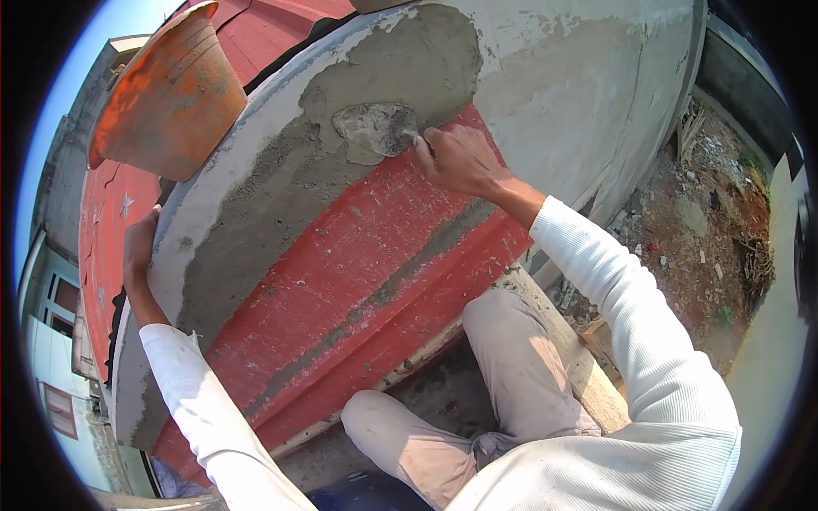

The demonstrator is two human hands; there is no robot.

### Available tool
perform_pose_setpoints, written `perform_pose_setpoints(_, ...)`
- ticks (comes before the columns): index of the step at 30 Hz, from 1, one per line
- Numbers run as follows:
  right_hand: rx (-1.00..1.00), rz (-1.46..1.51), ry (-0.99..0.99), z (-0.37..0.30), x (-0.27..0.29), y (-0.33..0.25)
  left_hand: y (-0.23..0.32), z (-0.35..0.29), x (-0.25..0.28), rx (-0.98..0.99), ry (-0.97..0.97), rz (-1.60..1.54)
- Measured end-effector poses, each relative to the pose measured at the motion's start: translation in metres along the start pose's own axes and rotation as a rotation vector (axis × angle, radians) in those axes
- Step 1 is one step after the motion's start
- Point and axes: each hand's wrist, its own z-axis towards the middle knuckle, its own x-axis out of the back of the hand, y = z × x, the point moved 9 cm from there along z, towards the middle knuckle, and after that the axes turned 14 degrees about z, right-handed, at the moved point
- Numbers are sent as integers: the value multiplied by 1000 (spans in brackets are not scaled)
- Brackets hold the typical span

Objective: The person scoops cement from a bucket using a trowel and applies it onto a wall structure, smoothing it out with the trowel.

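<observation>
My right hand [460, 160] is closed round the handle end of a trowel [375, 126]. The trowel's mortar-coated blade lies against a patch of wet grey mortar [409, 64] on the wall, just above the red metal roof sheet [341, 226]. My left hand [141, 243] grips the top edge of the white-grey wall [175, 281], its fingertips hidden behind the far side. Beyond that hand, an orange bucket [183, 102] smeared with dried mortar stands tilted in view on the wall top.
Below the red sheet are my bent knees [511, 341] and a wooden beam [588, 392]. Down at the right lies rubble-strewn ground [690, 221]. Another red roof [256, 34] extends behind the wall, and a pale building [64, 358] stands at the left.
</observation>
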Motion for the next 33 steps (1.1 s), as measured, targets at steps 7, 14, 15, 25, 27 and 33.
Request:
perform_pose_setpoints(7,-225,120,186,28,92,82,-5,3,-2,-9,-2,31)
perform_pose_setpoints(14,-99,62,220,17,98,65,1,4,-2,-3,-33,89)
perform_pose_setpoints(15,-107,64,222,14,89,58,-3,5,-3,-8,-38,94)
perform_pose_setpoints(25,-246,-48,315,4,138,134,-21,18,-7,80,-71,-33)
perform_pose_setpoints(27,15,-268,162,-16,119,92,-23,12,-4,108,-118,8)
perform_pose_setpoints(33,567,-602,142,-43,83,76,-26,16,-8,134,-131,-32)
